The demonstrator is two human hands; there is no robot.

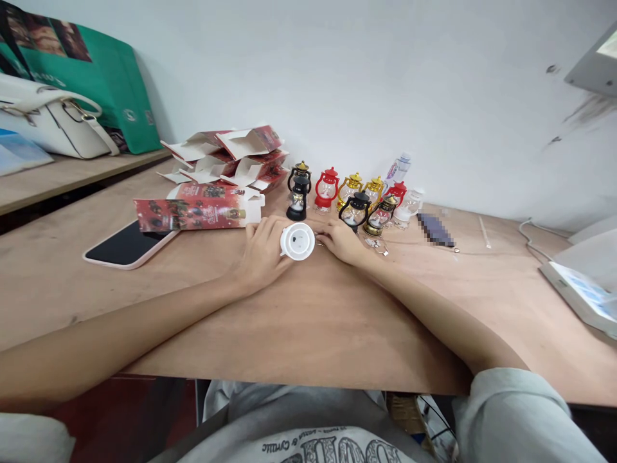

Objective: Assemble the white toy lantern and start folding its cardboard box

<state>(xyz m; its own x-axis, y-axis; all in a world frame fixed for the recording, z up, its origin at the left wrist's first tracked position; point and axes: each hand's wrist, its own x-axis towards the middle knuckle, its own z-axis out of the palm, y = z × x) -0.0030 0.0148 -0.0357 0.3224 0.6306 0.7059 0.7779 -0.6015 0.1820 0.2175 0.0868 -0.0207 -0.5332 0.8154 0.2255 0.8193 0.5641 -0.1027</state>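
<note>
My left hand [264, 254] is closed around a small white lantern [297, 242], whose round base faces up toward me. A dark spot shows on that base. Close by on the right, my right hand [337, 240] has its thumb and fingers pinched together near the lantern's rim; whatever is between them is too small to name. Just beyond my hands stand several small lanterns: black ones [298, 198], a red one [327, 190], gold ones [350, 190] and a clear-white one [409, 207]. Small loose bits [376, 244] lie beside my right wrist.
Open red cardboard boxes [241, 157] are piled at the back left, with another red box [197, 209] in front, partly over a phone [128, 247]. A plastic bottle [399, 168] stands behind the lanterns. At far right sits a white device [581, 296] with a cable.
</note>
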